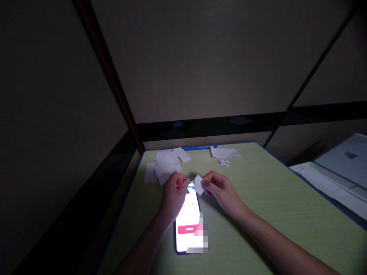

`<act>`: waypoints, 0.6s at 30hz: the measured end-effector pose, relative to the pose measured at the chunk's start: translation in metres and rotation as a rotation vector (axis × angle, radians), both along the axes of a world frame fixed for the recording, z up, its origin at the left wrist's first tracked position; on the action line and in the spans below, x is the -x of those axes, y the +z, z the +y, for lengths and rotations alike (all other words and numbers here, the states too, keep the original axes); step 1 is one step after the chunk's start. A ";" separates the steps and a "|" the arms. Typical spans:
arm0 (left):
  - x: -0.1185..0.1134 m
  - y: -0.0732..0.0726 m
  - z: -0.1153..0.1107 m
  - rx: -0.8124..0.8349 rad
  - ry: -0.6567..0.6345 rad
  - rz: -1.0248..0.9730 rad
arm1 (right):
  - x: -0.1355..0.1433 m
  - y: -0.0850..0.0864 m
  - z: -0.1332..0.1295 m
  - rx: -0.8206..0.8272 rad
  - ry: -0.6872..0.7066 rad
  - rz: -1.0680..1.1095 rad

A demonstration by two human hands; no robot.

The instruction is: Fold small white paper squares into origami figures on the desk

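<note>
My right hand (222, 189) pinches a small folded piece of white paper (198, 185) between thumb and fingers, above the table. To its left, my left hand (174, 193) is closed with thumb and fingertips together; what it grips, if anything, is too small to make out. Beneath the hands lies a phone (183, 242) with a bright screen showing a timer and a red button. My left hand covers part of its upper edge. Beyond the left hand, a loose pile of white paper sheets (167, 162) rests on the table.
The pale green table (258, 172) has a blue edge. Near its far side lie a single paper sheet (225, 152) and a small folded paper piece (224, 163). A wall (200, 76) stands behind. At right is a large whitish box-like object (344, 160).
</note>
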State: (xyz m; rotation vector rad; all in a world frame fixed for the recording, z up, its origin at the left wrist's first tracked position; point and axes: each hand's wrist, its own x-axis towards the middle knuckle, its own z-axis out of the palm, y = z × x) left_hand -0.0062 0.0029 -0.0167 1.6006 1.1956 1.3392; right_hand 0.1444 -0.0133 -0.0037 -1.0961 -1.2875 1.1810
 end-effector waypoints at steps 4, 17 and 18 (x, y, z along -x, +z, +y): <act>0.001 -0.001 0.000 -0.004 0.006 0.024 | 0.000 0.001 0.000 0.014 0.000 0.009; 0.002 -0.003 0.000 0.045 -0.021 0.029 | 0.000 -0.003 0.001 -0.008 0.008 -0.006; 0.002 -0.003 0.000 0.049 -0.025 0.032 | -0.001 -0.004 0.001 -0.012 0.008 -0.013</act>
